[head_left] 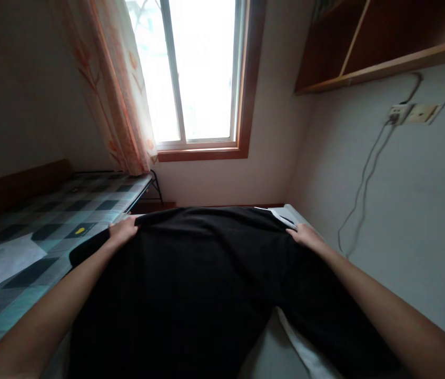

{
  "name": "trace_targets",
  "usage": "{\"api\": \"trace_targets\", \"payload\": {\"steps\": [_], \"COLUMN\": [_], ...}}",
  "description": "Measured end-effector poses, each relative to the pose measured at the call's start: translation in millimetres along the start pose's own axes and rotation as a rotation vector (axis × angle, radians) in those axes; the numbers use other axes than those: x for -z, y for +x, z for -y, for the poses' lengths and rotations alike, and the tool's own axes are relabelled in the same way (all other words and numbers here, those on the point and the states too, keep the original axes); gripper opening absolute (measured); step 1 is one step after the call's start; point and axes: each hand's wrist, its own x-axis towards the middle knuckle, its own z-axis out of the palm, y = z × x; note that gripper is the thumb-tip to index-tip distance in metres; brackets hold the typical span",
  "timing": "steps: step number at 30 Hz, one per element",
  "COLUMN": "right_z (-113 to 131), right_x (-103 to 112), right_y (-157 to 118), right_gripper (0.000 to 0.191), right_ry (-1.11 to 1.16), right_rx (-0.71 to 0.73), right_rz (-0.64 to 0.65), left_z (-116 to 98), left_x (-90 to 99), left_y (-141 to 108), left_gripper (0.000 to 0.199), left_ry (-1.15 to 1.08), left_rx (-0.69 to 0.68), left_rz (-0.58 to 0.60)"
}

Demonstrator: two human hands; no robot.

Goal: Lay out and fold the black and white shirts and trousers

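A black long-sleeved top point(202, 268) is stretched out between my two hands, over a pale surface. My left hand point(123, 231) grips its upper left edge near the shoulder, fingers closed on the cloth. At the upper right edge my right hand point(305, 234) pinches the cloth, beside a strip of white point(283, 218). One sleeve point(325, 300) hangs down under my right forearm, with a white band along its inner side. Part of the other sleeve shows behind my left wrist. The lower end of the garment runs out of view.
At left stands a bed with a checked cover point(99, 197) and a sheet of paper point(5, 260) on it. A curtain point(119, 105) hangs by the window point(206, 68). On the right wall are a wooden shelf point(325, 84), a socket point(399, 113) and a dangling cable point(364, 179).
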Motion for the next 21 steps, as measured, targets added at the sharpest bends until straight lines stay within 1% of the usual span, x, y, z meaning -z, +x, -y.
{"api": "trace_targets", "payload": {"steps": [2,5,7,8,9,10,12,15,16,18,19,21], "right_z": [-8.0,-13.5,-14.9,-15.2,-15.3,-14.9,-12.5,-3.7,0.3,8.9,13.2,21.2], "right_x": [-3.6,-7.3,-7.5,-7.2,-6.7,-6.2,-5.1,-2.9,-1.8,0.3,1.1,1.5], "right_y": [-17.1,-42.4,-53.6,-56.8,-58.5,-58.8,-56.4,-48.4,-44.9,-36.8,-32.2,-22.5], "right_gripper": [0.035,0.031,0.029,0.028,0.027,0.025,0.024,0.032,0.035,0.039,0.039,0.039], "right_ry": [0.025,0.077,0.134,0.17,0.215,0.273,0.433,0.665,0.705,0.713,0.69,0.617], "right_rx": [0.068,0.099,0.083,0.074,0.063,0.054,0.034,-0.003,-0.013,-0.024,-0.026,-0.007], "right_rz": [0.034,0.097,0.115,0.121,0.128,0.133,0.134,0.134,0.146,0.158,0.15,0.093], "left_z": [-17.0,-36.6,-46.0,-49.7,-52.8,-55.1,-56.7,-47.9,-41.3,-22.8,-11.3,13.6], "left_x": [4.4,5.6,2.3,-0.7,-4.5,-9.0,-19.2,-31.4,-33.0,-32.0,-29.8,-24.6], "left_y": [15.7,29.4,29.8,27.1,22.5,16.0,-2.4,-41.7,-56.8,-87.3,-101.5,-124.7], "left_gripper": [0.031,0.037,0.045,0.049,0.054,0.057,0.06,0.067,0.07,0.077,0.08,0.086], "left_ry": [0.093,0.132,0.149,0.154,0.154,0.147,0.108,-0.015,-0.066,-0.126,-0.128,-0.088], "left_rx": [0.032,-0.008,-0.073,-0.113,-0.154,-0.194,-0.256,-0.33,-0.386,-0.481,-0.491,-0.503], "left_rz": [-0.067,-0.198,-0.278,-0.29,-0.275,-0.23,-0.088,0.151,0.213,0.304,0.328,0.388]}}
